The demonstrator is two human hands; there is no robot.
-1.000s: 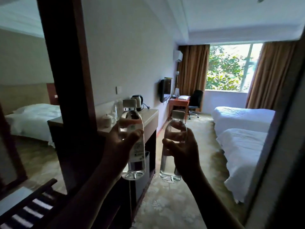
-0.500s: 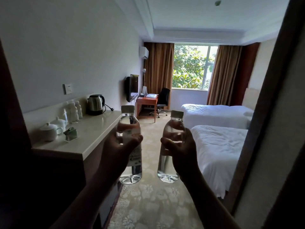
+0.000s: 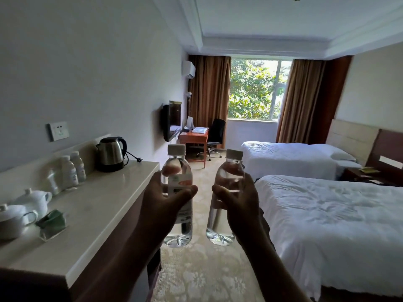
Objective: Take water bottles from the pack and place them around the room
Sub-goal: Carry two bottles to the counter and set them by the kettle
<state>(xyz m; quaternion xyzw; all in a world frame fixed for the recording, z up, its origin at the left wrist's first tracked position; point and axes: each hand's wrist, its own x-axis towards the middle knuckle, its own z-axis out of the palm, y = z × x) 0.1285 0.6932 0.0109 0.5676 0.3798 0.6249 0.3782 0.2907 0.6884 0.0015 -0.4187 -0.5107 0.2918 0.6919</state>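
The left hand (image 3: 162,203) has its grip wrapped around the middle of a clear water bottle (image 3: 179,205) with a white cap and a label, holding it upright in the air. The right hand (image 3: 239,201) grips a second water bottle (image 3: 226,184) the same way, its thumb across the front, also upright and white-capped. The two bottles are near each other, side by side and not touching, held out in front of the person above the patterned carpet (image 3: 202,277), between the table (image 3: 91,205) on the left and the nearer bed (image 3: 331,219) on the right. On the table, against the wall, stand more small bottles (image 3: 73,171), a steel kettle (image 3: 111,153) with its plug lying beside it, two white lidded cups (image 3: 32,199) and a green packet (image 3: 52,221). Farther back are a second bed (image 3: 290,155), a wooden desk (image 3: 194,138) with a black chair (image 3: 216,134) next to it, a wall-mounted screen (image 3: 171,123) and a window (image 3: 255,90) framed by brown curtains (image 3: 209,92).
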